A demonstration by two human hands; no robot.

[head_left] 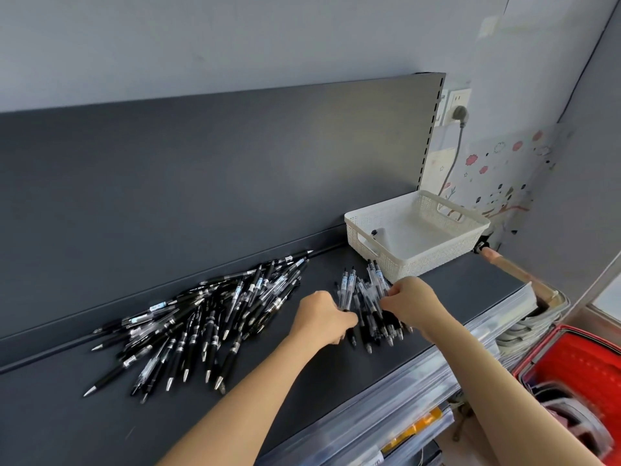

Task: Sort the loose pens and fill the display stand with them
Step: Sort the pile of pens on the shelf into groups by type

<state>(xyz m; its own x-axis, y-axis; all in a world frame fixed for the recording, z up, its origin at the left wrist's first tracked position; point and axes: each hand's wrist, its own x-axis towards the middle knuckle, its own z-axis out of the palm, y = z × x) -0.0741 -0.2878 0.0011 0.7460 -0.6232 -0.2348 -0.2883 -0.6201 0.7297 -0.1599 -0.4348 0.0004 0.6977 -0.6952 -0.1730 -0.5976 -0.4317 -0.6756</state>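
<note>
Head view.

1. Carrier. A dark grey metal shelf [302,398] with an upright back panel carries all task items.

2. Unsorted stock. A loose pile of black and clear-barrelled pens [201,317] lies left of centre. It fans from near the back edge toward the front edge, tips mostly facing the front. No hand touches it, so it is judged to be the supply awaiting sorting.

3. Sorted stock. A smaller bundle of clear-barrelled pens [366,297] lies right of centre, apart from the pile and just in front of a white perforated plastic basket [433,260] at the back right corner. Keeping it apart is judged to hold one pen type separate from the mixed stock.

4. Hands. The left hand [322,312] has its fingers curled round pens on the left side of the bundle. The right hand [415,301] has its fingers curled round pens on the right side. Gripping from both sides is judged to square the barrels into parallel, ready for lifting as one group.

5. Destination. No display stand can be identified. The white basket holds only one small dark item, too small to name.

6. Surroundings. A red plastic shopping basket [578,361] stands below, beyond the right edge of the shelf.
</note>
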